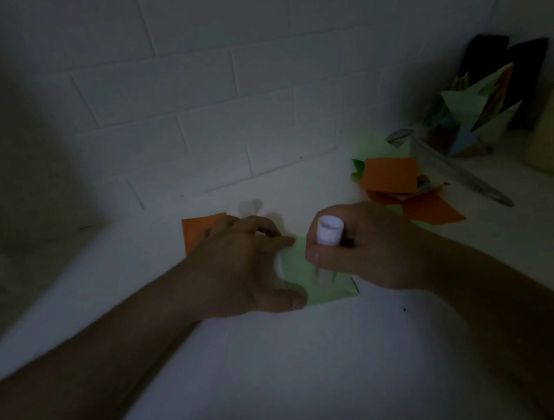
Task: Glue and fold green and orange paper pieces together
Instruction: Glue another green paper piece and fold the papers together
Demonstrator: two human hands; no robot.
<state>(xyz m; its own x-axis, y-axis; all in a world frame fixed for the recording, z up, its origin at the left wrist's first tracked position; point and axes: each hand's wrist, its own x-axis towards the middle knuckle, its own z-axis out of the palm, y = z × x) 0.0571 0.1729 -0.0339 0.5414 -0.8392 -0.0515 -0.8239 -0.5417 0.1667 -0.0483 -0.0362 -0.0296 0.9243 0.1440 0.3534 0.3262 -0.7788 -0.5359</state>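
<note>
Head view, left hand (246, 261): forearm enters from the lower left. Fingers spread and lightly bent, fingertips and thumb resting on the left edge of the green paper piece (320, 282), pressing it against the white table (280, 373). Nothing is gripped.

Head view, right hand (367, 252): forearm enters from the lower right. Fingers curled round the glue stick (328, 235), the fist positioned over the upper right part of the green sheet.

Head view, glue stick: white tube, long axis close to vertical, blunt end tilted slightly toward the camera. The lower end points down at the green paper; contact with the paper cannot be determined because of blur.

Head view, green paper piece: lies flat between the two hands, near the table centre. One corner points toward the viewer, at lower right. Upper portion hidden by the right hand.

Head view, orange paper piece (198, 231): flat, just beyond the left hand, partly covered by the knuckles. Left edge runs roughly away from the viewer.

Head view, glue cap (250, 208): small pale object beside the orange piece, near the wall; identity uncertain.

Head view, boundaries: white brick wall (196, 100) closes the far side. A stack of orange and green paper (394, 178), a clear ruler (456, 171) and folded paper models (478, 107) occupy the right rear.

Head view, open room: bare table surface extends toward the viewer, below both forearms.
</note>
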